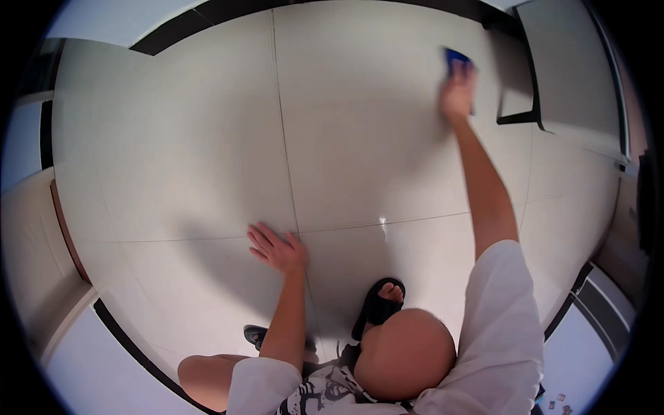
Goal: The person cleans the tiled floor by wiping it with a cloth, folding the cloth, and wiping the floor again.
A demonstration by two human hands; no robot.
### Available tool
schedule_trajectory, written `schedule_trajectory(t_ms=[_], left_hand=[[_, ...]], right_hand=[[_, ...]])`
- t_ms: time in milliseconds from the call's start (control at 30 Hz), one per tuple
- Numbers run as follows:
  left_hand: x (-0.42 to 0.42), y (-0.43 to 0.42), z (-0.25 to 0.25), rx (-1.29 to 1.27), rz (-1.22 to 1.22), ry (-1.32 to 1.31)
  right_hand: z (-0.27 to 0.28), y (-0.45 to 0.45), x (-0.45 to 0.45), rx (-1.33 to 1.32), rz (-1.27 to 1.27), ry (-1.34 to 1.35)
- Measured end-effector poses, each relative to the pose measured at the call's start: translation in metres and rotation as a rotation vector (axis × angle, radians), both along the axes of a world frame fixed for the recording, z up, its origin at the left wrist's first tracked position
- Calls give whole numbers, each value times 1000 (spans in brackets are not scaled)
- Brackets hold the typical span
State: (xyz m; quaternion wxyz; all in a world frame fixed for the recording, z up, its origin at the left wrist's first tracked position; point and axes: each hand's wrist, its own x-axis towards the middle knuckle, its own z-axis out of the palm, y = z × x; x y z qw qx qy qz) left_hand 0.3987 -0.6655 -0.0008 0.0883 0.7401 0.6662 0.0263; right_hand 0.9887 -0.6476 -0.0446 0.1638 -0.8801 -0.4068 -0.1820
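My right hand (pixel 458 95) is stretched far out over the floor at the upper right, its fingers on a small dark blue cloth (pixel 453 57). The cloth is pressed against the tiles; its edges show past the fingertips and beside the palm, slightly blurred. Nearer to me, my left hand (pixel 278 250) rests on the tiled floor (pixel 360 159) with its fingers spread and nothing in it. It lies close to where the tile seams cross.
A grey piece of furniture with a black-edged foot (pixel 519 119) stands right of my right hand. Dark skirting (pixel 187 28) runs along the far wall. My knee (pixel 408 353) and a black sandal (pixel 380 304) are below, between my arms.
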Motion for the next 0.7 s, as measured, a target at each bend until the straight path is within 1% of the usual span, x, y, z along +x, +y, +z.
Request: schedule_trajectory(t_ms=[33,67,100,200,267,300,333,400,467,500,533,567,600,633,667,700], left_hand=[[-2,-1,-1,7,-12,11],[-4,-2,-3,16,-21,24],[-5,-2,-6,22,-32,40],[-3,-1,5,-47,-22,45],[-1,0,2,-34,-7,43],[0,-3,3,-34,2,42],[2,-3,4,-38,9,32],[6,0,8,-40,14,15],[3,0,8,-22,-3,30],[4,2,5,-7,-6,37],[3,2,4,-24,-4,43],[1,1,5,-45,-8,52],[-2,-2,6,-68,-13,60],[-2,-2,4,-55,-11,68],[-2,-1,1,-38,-7,74],[-3,-2,-1,-29,-5,83]], right_hand=[[-17,-27,52,-56,-150,-13],[-15,-44,82,-17,-266,92],[-16,-48,95,18,-384,200],[-3,-3,98,-61,-536,309],[-3,43,89,-120,-412,277],[-2,70,84,-235,-184,160],[-20,106,77,-104,42,93],[-26,188,3,42,317,93],[16,244,-126,126,461,270],[18,270,-179,106,569,345],[20,290,-232,159,754,382],[17,301,-281,154,883,446],[19,306,-324,91,998,432],[30,304,-362,-104,1062,334],[39,302,-388,-161,1076,386],[40,304,-388,-163,1074,367]])
